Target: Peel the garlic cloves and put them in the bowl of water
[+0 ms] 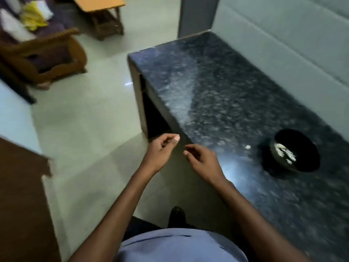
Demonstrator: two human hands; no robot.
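A black bowl (296,152) sits on the dark speckled granite counter (217,87) at the right, with several pale garlic pieces (284,153) inside it. A small white scrap (247,147) lies on the counter left of the bowl. My left hand (162,150) hovers over the counter's front edge, fingers loosely curled, holding nothing that shows. My right hand (201,158) hangs just beside it, fingers also loosely curled and empty as far as the blurred view shows. Both hands are well left of the bowl.
The counter ends at a corner (132,55) with a dark open space beneath it. A wooden chair (43,52) and a wooden table (102,14) stand on the tiled floor at the far left. A brown wooden surface (22,195) fills the lower left.
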